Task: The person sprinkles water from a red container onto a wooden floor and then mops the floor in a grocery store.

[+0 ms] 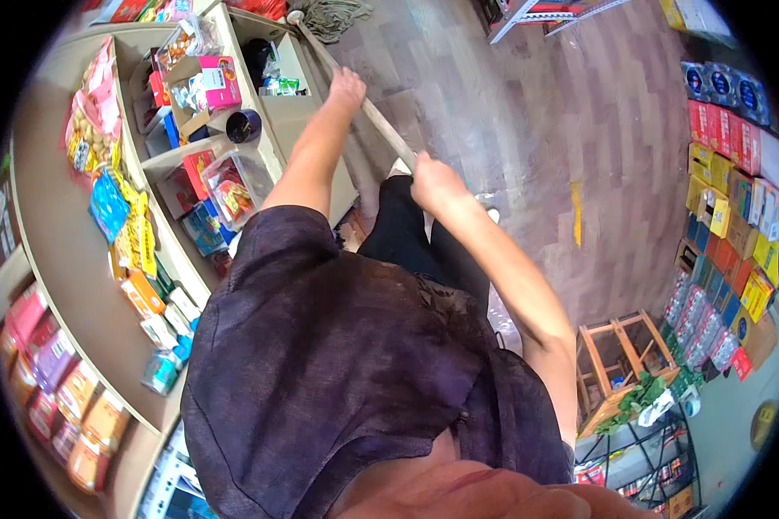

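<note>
At your far left stands one pale, wood-toned shelf unit (48, 190), crowded with packets too many to count. On its long board lie one pink-trimmed bag of round tan pieces (91, 130), one shiny blue bag (108, 203) and, at the near end, one teal cylindrical can (160, 372). In its compartments you have one bright pink cardboard box (221, 82), one clear plastic tub (236, 186) and one dark round cup (243, 126).

Next comes your one mop: its grey-green string head (333, 16) lies on the floor at the top, beside the shelving, and its single pale wooden handle (381, 124) slants down toward you. Both your hands grasp that handle: your left hand (346, 88) is wrapped round it farther up, your right hand (437, 182) clenched nearer your body, just above your legs.

Rightward, one yellow strip (577, 214) marks the brown plank-patterned floor, then one wooden stool-like frame (627, 363). At your far right, three blue-wrapped packs (725, 91) sit beyond stacked coloured boxes (722, 216), too many to count.
</note>
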Tool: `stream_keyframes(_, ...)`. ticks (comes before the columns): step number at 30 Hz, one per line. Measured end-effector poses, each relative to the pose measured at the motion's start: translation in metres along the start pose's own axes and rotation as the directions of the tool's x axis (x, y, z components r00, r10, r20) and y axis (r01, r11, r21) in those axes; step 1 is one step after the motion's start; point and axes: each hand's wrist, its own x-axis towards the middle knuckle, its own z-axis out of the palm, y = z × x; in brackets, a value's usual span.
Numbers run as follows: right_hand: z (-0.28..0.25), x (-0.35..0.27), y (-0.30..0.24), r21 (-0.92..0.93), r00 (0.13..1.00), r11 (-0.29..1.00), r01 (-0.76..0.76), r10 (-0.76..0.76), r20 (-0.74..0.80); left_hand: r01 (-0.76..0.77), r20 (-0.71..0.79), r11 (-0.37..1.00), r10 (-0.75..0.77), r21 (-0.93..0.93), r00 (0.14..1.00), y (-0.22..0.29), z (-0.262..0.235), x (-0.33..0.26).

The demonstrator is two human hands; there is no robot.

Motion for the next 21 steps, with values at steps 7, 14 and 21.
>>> stream_keyframes(7, -0.015, -0.181, 0.133, -0.236, 0.989, 0.968, 0.084, -0.053, 0.138, -0.189, -0.056, 0.947, 0.181, -0.261, 0.982, 0.214, -0.019, -0.085)
stream_keyframes(14, -0.102, -0.374, 0.234, -0.450, 0.941, 0.893, 0.034, 0.122, 0.314, -0.426, 0.028, 0.743, 0.512, -0.516, 0.859, 0.427, -0.160, -0.200)
stream_keyframes(21, -0.173, -0.441, 0.243, -0.620, 0.949, 0.778, 0.103, 0.110, 0.296, -0.317, -0.210, 0.344, 0.314, -0.884, 0.926, 0.520, -0.214, -0.248)
